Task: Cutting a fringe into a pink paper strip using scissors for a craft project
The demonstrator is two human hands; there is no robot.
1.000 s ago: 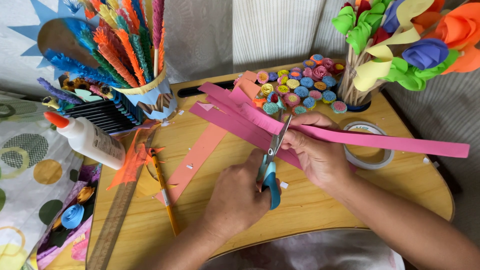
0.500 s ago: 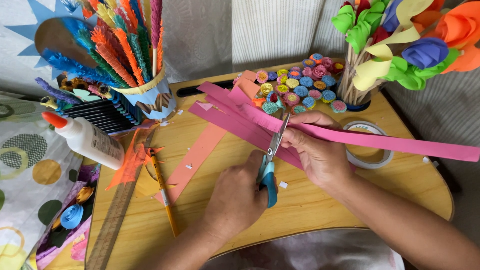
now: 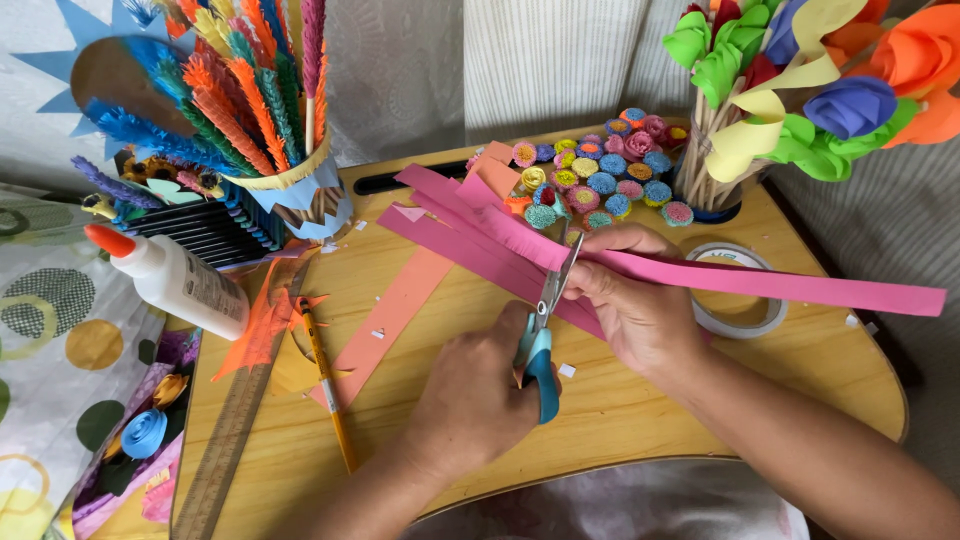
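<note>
At the far left a glue bottle [image 3: 175, 280] with an orange cap is laid on its side, just beside a decorated cup [image 3: 295, 195] filled with fringed paper stems. A ruler [image 3: 235, 425] and a pencil [image 3: 325, 385] are laid on the wooden tray [image 3: 700, 400] below them, with a salmon strip [image 3: 395, 315] slanting alongside. The left hand [image 3: 475, 395] is closed around the blue handles of the scissors [image 3: 545, 335], whose blades are set against the edge of a pink strip [image 3: 760, 285]. That strip is pinched by the fingers of the right hand [image 3: 635, 305] and is stretched across the tray's middle to the right. Behind it small paper rolls [image 3: 600, 175] are clustered. A tape roll [image 3: 740, 300] is partly covered by the strip, and paper flowers [image 3: 800, 90] are stood at the upper right.
</note>
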